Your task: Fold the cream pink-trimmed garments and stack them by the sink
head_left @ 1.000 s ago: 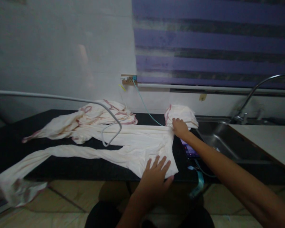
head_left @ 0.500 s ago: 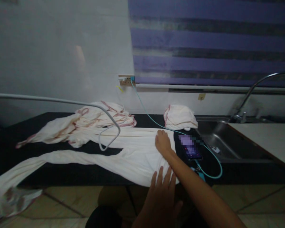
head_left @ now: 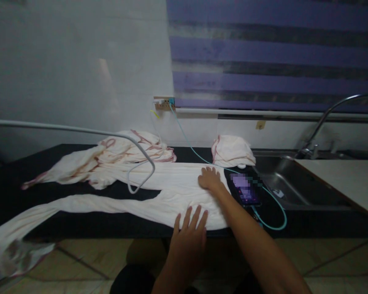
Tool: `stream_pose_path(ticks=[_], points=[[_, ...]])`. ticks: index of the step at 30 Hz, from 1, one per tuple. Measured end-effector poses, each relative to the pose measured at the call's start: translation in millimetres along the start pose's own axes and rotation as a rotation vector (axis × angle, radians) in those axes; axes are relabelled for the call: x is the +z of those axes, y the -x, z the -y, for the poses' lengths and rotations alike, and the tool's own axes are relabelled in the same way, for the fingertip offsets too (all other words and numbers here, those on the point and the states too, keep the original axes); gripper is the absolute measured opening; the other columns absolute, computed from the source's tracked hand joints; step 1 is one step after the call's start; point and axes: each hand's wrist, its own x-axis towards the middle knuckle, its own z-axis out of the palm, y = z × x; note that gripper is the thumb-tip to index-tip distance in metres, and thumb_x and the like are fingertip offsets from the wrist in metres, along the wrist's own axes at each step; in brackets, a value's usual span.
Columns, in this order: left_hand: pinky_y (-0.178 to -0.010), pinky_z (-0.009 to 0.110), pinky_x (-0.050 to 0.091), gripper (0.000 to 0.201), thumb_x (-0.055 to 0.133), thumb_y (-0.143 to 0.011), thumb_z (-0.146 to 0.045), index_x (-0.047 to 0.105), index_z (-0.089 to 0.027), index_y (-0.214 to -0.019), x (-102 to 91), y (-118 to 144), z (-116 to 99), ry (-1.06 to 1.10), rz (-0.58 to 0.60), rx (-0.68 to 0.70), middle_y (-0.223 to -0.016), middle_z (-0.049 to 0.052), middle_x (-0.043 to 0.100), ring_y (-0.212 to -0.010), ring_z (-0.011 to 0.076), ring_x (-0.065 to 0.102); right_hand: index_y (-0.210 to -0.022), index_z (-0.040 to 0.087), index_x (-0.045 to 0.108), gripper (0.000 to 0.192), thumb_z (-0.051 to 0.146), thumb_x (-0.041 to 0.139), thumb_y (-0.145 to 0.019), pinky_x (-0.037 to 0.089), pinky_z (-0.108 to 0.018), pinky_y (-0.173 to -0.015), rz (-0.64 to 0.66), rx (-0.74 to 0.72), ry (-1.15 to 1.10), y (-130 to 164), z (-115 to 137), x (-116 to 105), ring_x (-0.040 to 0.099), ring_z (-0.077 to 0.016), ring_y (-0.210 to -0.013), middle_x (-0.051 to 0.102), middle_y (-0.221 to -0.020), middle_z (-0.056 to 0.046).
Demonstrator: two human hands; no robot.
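White cloth trousers [head_left: 178,200] lie along the black counter, with the two legs stretching left and the wide waist end at the right. My left hand [head_left: 190,232] rests on their near edge by the counter front, its fingers spread on the cloth. Farther back, my right hand [head_left: 210,178] lies on the upper part close to the waist, fingers apart and palm down. The near trouser leg hangs over the counter's front edge at far left. A lit phone [head_left: 244,190] with a teal cable lies just right of the waist.
Behind the trousers sits a loose heap of white cloth with pink edging [head_left: 135,147]. A folded white cloth pile [head_left: 233,151] stands near the wall. A grey cable [head_left: 110,133] arcs across the left. At right are a steel sink [head_left: 291,183] and a tap [head_left: 325,114].
My left hand has shifted left along the near edge. The cloth's near edge at the waist has moved back and lies straighter. My right hand's fingers have spread.
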Motion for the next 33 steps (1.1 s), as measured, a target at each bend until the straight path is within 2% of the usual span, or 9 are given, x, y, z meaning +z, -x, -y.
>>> stream_pose_path(ticks=[2, 6, 10, 13, 19, 24, 27, 31, 33], points=[[-0.117, 0.070, 0.037, 0.059, 0.041, -0.098, -0.023, 0.046, -0.028, -0.157, 5.7, 3.8, -8.3, 0.012, -0.030, 0.007, -0.164, 0.006, 0.036, -0.152, 0.0380, 0.035, -0.144, 0.015, 0.054, 0.049, 0.032, 0.038, -0.101, 0.031, -0.060, -0.114, -0.016, 0.072, -0.010, -2.6, 12.1, 2.6, 0.039, -0.0382, -0.146, 0.049, -0.156, -0.019], [-0.115, 0.072, 0.038, 0.063, 0.053, -0.097, -0.045, 0.048, -0.023, -0.155, 15.1, 9.0, -9.4, 0.067, -0.078, 0.038, -0.163, 0.010, 0.040, -0.151, 0.0430, 0.036, -0.151, 0.015, 0.047, 0.052, 0.034, 0.033, -0.104, 0.023, -0.059, -0.119, -0.125, 0.102, -0.035, 4.4, 18.4, 16.0, 0.028, -0.0367, -0.153, 0.040, -0.163, -0.018], [-0.115, 0.057, 0.046, 0.047, 0.045, -0.102, -0.039, 0.060, -0.020, -0.143, 17.5, 9.2, 7.9, 0.148, -0.200, 0.032, -0.155, 0.011, 0.053, -0.145, 0.0329, 0.048, -0.150, 0.016, 0.047, 0.051, 0.035, 0.036, -0.105, 0.021, -0.053, -0.121, -0.160, 0.061, -0.047, 11.1, 6.2, 21.7, 0.028, -0.0339, -0.153, 0.042, -0.162, -0.015], [-0.112, 0.049, 0.049, 0.039, 0.042, -0.104, -0.035, 0.069, -0.018, -0.125, 1.1, 8.1, 27.1, 0.222, -0.260, -0.054, -0.142, 0.013, 0.064, -0.132, 0.0275, 0.059, -0.146, 0.015, 0.051, 0.048, 0.035, 0.038, -0.104, 0.022, -0.050, -0.121, -0.183, 0.043, -0.062, 9.1, -0.7, 19.3, 0.032, -0.0330, -0.150, 0.047, -0.157, -0.017], [-0.090, 0.041, 0.050, 0.042, 0.036, -0.105, -0.040, 0.069, -0.017, -0.094, -57.1, 0.8, 74.8, 0.134, -0.040, -0.272, -0.105, 0.012, 0.071, -0.104, 0.0278, 0.066, -0.133, 0.008, 0.057, 0.040, 0.025, 0.041, -0.100, 0.040, -0.038, -0.109, -0.238, 0.016, -0.148, 2.1, -16.6, 12.8, 0.055, -0.0272, -0.125, 0.062, -0.132, -0.021], [-0.072, 0.036, 0.043, 0.048, 0.031, -0.105, -0.046, 0.064, -0.018, -0.084, -67.2, -9.3, 105.3, -0.025, 0.143, -0.419, -0.086, 0.011, 0.072, -0.083, 0.0268, 0.069, -0.122, 0.010, 0.066, 0.037, 0.012, 0.046, -0.091, 0.036, -0.031, -0.113, -0.230, -0.082, -0.133, 6.7, -28.0, 11.1, 0.049, -0.0225, -0.131, 0.058, -0.136, -0.017], [-0.075, 0.037, 0.043, 0.048, 0.031, -0.105, -0.046, 0.064, -0.018, -0.085, -60.8, -10.4, 111.9, -0.083, 0.165, -0.352, -0.084, 0.011, 0.071, -0.083, 0.0274, 0.069, -0.116, 0.012, 0.071, 0.034, 0.012, 0.049, -0.091, 0.033, -0.037, -0.116, -0.241, -0.100, -0.119, 13.5, -24.9, 9.3, 0.044, -0.0264, -0.133, 0.056, -0.136, -0.017], [-0.086, 0.039, 0.045, 0.041, 0.038, -0.104, -0.038, 0.067, -0.016, -0.085, -53.8, -2.7, 109.7, -0.085, 0.076, -0.126, -0.102, 0.014, 0.068, -0.098, 0.0277, 0.064, -0.111, 0.010, 0.073, 0.031, 0.019, 0.049, -0.094, 0.040, -0.042, -0.106, -0.262, -0.078, -0.062, 24.5, -16.2, 2.0, 0.045, -0.0326, -0.125, 0.055, -0.130, -0.022], [-0.087, 0.039, 0.045, 0.038, 0.041, -0.103, -0.036, 0.067, -0.017, -0.083, -54.0, 3.1, 106.0, -0.051, 0.084, -0.021, -0.106, 0.014, 0.066, -0.101, 0.0276, 0.061, -0.111, 0.010, 0.073, 0.032, 0.023, 0.048, -0.096, 0.042, -0.044, -0.102, -0.257, -0.062, -0.007, 29.0, -12.7, -1.5, 0.045, -0.0341, -0.123, 0.056, -0.128, -0.022]])
